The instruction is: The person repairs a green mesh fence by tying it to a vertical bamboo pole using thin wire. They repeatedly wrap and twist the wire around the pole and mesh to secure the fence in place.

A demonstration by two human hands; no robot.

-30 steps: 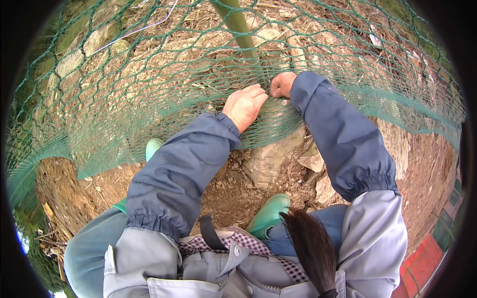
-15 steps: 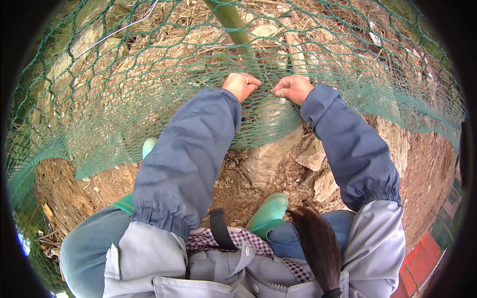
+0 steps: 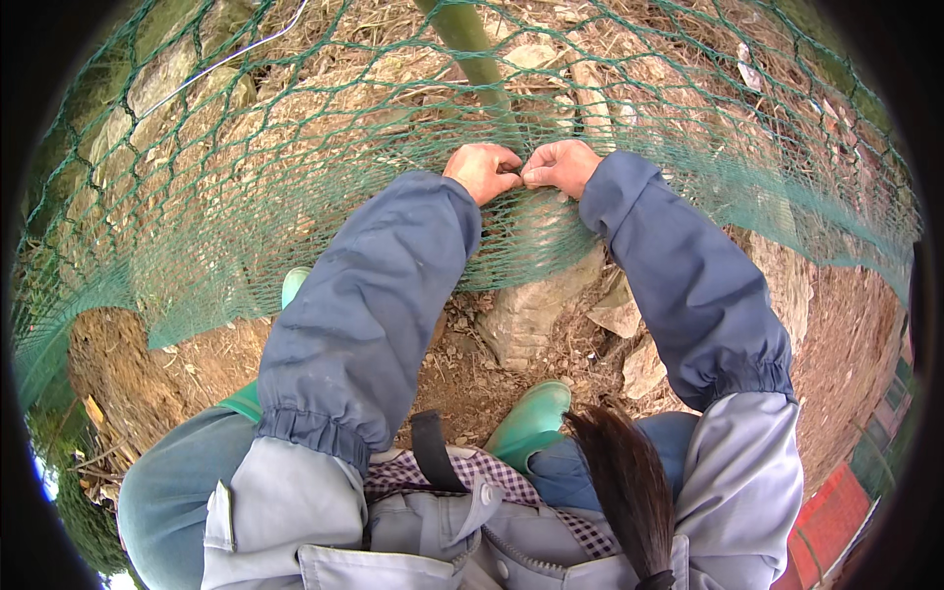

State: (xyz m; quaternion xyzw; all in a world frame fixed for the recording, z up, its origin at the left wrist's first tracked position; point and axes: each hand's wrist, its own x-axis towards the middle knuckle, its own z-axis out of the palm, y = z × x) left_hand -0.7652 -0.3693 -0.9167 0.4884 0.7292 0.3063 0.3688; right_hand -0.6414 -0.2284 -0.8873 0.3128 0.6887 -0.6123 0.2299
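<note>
A green mesh net [image 3: 285, 187] stretches across in front of me, its finer lower part gathered around my hands. Behind it a green pole [image 3: 470, 54] slants down to where my fingers meet. My left hand [image 3: 482, 172] is closed in a pinch at the pole's foot; whatever lies between its fingertips is too small to make out. Pinched as well, my right hand [image 3: 562, 167] has its fingertips almost touching the left ones. The thin, pale, wire-like strand at its fingers is mostly hidden now. Both hands are against the net.
Rocks [image 3: 536, 310] and dry soil lie under the net's lower edge. My green boot [image 3: 531, 423] stands below, with my bent knee [image 3: 182, 492] at the left. A pale wire [image 3: 226, 61] crosses the net at upper left. Something red [image 3: 831, 521] shows at lower right.
My right hand has moved left and slightly up, closing the gap to my left hand. The pale strand that showed between them is now mostly covered. My left hand has barely shifted.
</note>
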